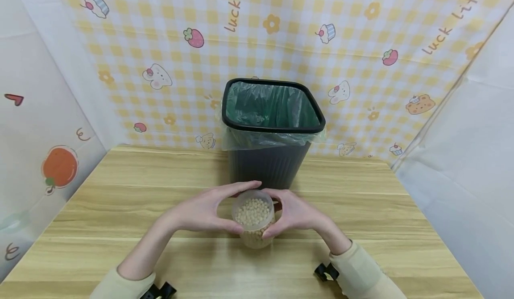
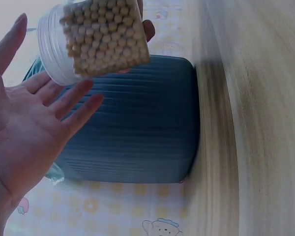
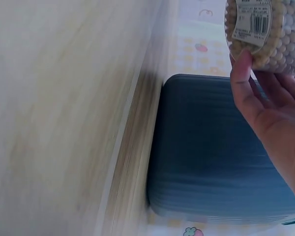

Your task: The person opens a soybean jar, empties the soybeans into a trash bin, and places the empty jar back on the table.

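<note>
A clear plastic jar (image 1: pixel 254 214) of small round beige balls is held up in front of the bin. My right hand (image 1: pixel 295 212) grips it, with the thumb on the near side and the fingers behind. In the right wrist view, that hand's fingertips press near a barcode label (image 3: pixel 253 22) on the jar's base. My left hand (image 1: pixel 198 209) curves about the jar's left side. The left wrist view shows this hand's palm (image 2: pixel 27 123) turned up and its fingers spread loosely beside the jar's clear rim (image 2: pixel 51 46).
A dark ribbed trash bin (image 1: pixel 267 163) lined with a green bag (image 1: pixel 273 105) stands right behind the jar. It is on a wood-grain table (image 1: pixel 160 174), against a yellow checked backdrop (image 1: pixel 168 98). White cloth walls (image 1: pixel 462 156) flank both sides.
</note>
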Tool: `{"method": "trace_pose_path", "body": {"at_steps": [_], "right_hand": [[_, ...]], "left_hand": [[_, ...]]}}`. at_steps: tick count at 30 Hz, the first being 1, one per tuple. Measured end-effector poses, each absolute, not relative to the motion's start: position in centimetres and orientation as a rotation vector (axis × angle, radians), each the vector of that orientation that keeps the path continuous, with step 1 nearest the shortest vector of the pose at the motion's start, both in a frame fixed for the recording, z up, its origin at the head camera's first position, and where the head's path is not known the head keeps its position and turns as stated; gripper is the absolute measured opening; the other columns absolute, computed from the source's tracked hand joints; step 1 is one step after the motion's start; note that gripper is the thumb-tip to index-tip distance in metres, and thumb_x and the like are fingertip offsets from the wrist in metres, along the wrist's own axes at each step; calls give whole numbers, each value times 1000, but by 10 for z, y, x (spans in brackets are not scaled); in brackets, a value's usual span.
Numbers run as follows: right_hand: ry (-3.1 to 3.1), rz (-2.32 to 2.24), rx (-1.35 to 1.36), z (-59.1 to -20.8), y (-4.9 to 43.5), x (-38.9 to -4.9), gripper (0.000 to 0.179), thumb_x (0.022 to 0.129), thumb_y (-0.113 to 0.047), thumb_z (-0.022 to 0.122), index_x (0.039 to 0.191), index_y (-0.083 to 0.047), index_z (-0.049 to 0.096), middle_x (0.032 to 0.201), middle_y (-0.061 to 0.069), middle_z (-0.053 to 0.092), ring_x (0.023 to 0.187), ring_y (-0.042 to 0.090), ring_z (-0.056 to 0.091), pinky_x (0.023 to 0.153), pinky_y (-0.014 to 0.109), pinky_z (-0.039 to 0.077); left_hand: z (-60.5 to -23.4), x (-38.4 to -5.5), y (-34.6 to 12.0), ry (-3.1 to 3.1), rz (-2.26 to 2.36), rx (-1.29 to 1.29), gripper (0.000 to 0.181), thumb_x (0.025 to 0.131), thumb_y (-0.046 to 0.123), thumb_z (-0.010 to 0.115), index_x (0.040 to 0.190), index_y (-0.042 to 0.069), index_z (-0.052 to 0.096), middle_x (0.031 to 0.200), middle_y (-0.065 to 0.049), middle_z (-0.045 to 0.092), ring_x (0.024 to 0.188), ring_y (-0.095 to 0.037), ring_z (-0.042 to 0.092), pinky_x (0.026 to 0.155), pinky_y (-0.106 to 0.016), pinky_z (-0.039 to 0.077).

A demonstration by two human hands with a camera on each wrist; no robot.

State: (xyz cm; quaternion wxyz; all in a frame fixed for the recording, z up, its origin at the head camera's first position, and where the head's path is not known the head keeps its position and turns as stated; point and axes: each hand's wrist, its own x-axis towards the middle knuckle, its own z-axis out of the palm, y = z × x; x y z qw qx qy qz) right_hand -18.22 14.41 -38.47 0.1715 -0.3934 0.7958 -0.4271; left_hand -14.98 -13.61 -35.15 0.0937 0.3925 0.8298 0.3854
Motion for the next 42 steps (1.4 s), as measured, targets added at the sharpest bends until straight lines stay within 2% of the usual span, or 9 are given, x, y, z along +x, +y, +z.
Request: {"method": "trace_pose_path", "body": {"at_steps": [8, 12, 16, 20, 25, 28, 33, 42], "right_hand": [[2123, -1193, -1211, -385, 144, -182, 82, 73, -18, 92, 144, -6, 53, 133, 9, 67, 116, 8, 65, 99, 32, 57], [2118, -1176, -1225, -386, 143, -181, 84, 74, -20, 92, 147, -9, 51, 136, 7, 66, 117, 8, 64, 98, 30, 57], [2150, -1156, -1241, -384, 143, -180, 89, 74, -23, 93, 150, -12, 49, 139, 4, 65, 119, 8, 64, 96, 30, 58], [2183, -1157, -1243, -382, 142, -179, 87, 74, -23, 93, 148, -10, 50, 137, 5, 66, 118, 8, 64, 96, 31, 58], [2254, -1136, -1225, -383, 142, -178, 83, 73, -25, 93, 145, -9, 53, 131, 2, 68, 113, 6, 65, 95, 31, 58], [2308, -1125, -1211, -384, 141, -177, 81, 71, -27, 95, 141, -13, 57, 127, -3, 69, 110, 5, 65, 91, 29, 59], [2364, -1131, -1215, -385, 139, -176, 78, 69, -32, 96, 136, -15, 60, 123, -3, 69, 106, 5, 64, 86, 26, 59], [2485, -1113, -1143, -384, 138, -176, 79, 70, -38, 94, 137, -16, 58, 121, -2, 69, 101, 10, 66, 83, 28, 59]], "left_hand": [[-353, -150, -138, 2401, 1092, 1251, 87, 85, 44, 83, 159, 35, 37, 162, 10, 43, 150, -17, 43, 119, -51, 40], [-356, -151, -137, 2380, 1125, 1275, 90, 82, 41, 86, 158, 34, 39, 159, 9, 46, 148, -15, 44, 118, -48, 41], [-357, -150, -134, 2365, 1166, 1313, 92, 80, 38, 88, 158, 28, 41, 154, 8, 46, 141, -14, 47, 116, -41, 43], [-357, -148, -131, 2408, 1164, 1289, 91, 79, 41, 88, 157, 25, 43, 148, 8, 46, 136, -12, 49, 113, -38, 45], [-359, -146, -127, 2496, 1115, 1240, 88, 77, 52, 87, 152, 29, 47, 146, 14, 46, 135, -9, 50, 113, -39, 45], [-360, -145, -123, 2546, 1085, 1208, 89, 75, 58, 86, 150, 31, 45, 153, 13, 44, 140, -11, 47, 114, -45, 45], [-361, -143, -120, 2629, 1050, 1103, 96, 74, 65, 83, 151, 26, 43, 160, 7, 41, 148, -17, 42, 116, -51, 42], [-359, -140, -115, 2807, 961, 954, 103, 72, 72, 79, 152, 17, 45, 157, 2, 47, 144, -22, 48, 114, -53, 44]]}}
